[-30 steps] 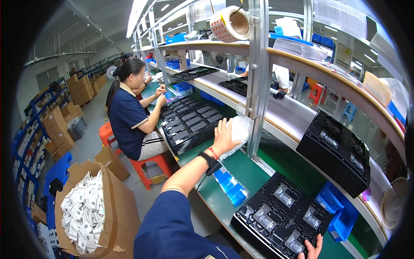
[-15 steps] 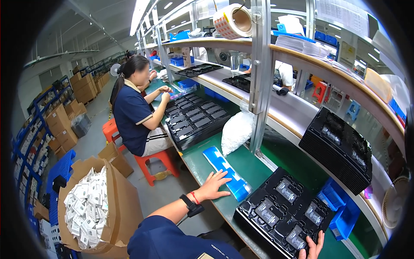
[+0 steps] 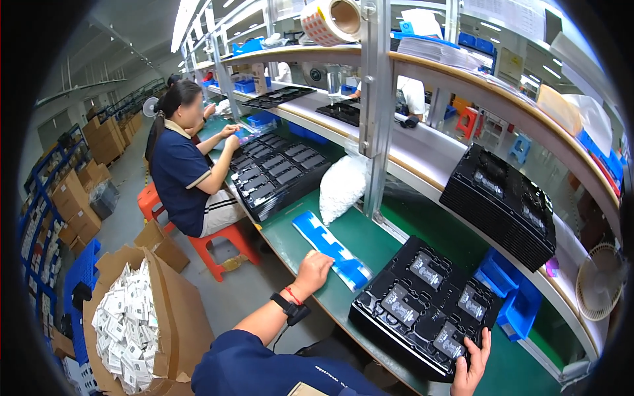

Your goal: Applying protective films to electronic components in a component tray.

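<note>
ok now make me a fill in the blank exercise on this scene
The right hand touches a black tray holding ____ dark flat pieces.
The red bracelet is on the ____ wrist.
The strip near the left hand is mostly ____.
The white bag stands on a ____ bench top.
Missing words: four; left; blue; green.

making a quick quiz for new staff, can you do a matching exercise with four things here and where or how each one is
Column one
1. bag
2. left hand
3. roll
4. right hand

Column two
A. up high, with small orange-red squares
B. at the edge of the black tray
C. white and bulging, left of the metal post
D. beside the blue strip

Right pairs
1-C
2-D
3-A
4-B
</note>
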